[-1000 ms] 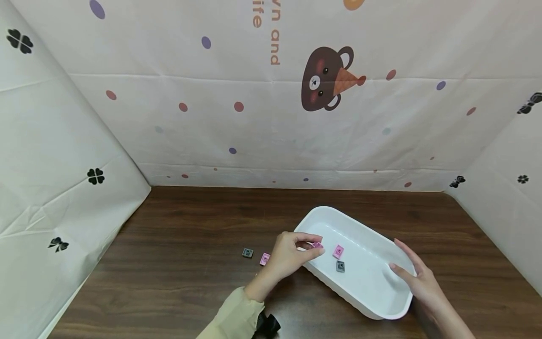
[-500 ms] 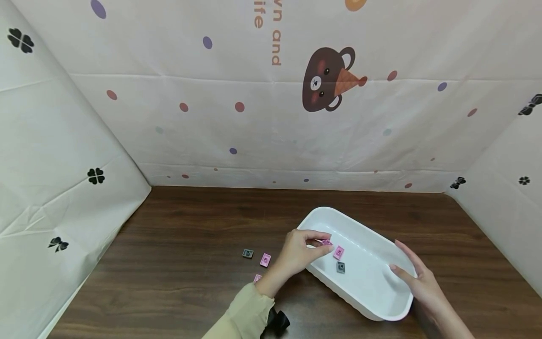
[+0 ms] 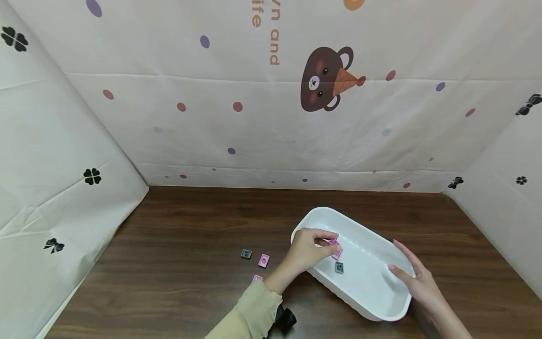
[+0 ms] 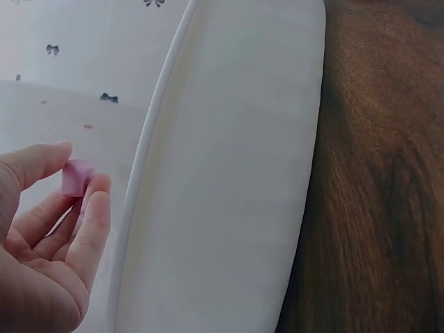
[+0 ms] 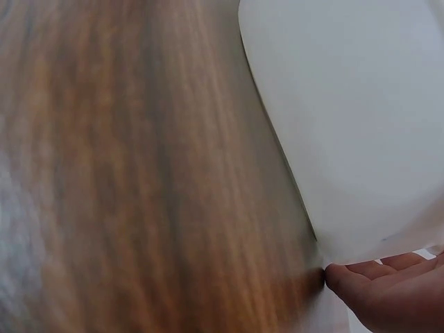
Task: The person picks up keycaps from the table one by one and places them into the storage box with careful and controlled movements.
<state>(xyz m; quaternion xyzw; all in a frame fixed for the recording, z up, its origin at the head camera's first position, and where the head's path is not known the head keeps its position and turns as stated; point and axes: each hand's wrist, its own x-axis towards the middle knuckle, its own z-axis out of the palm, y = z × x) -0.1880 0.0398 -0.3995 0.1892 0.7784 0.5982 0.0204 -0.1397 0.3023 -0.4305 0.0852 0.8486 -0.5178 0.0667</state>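
Over the far left part of a white plastic tray (image 3: 377,287), my left hand (image 3: 308,250) pinches a small pink block (image 4: 76,179) between thumb and fingertips. Just beneath the fingertips, a second pink block (image 3: 338,254) lies on the tray's floor, partly hidden by them. A grey block (image 3: 339,267) rests close by in the tray. My right hand (image 3: 423,282) holds the tray's right rim, thumb inside and fingers along the outer wall. In the right wrist view its fingers (image 5: 368,272) are at the tray's underside edge.
Left of the tray, a dark grey block (image 3: 246,254) and a pink block (image 3: 263,260) lie on the brown wooden table (image 3: 190,282). Another pink block (image 3: 257,278) is partly covered by the left sleeve. White printed cloth (image 3: 271,132) walls the back and sides.
My left hand has moved right with the pink block, from the tray's left rim to above the blocks inside. A pink block on the table came into view behind the wrist. The right hand stays put.
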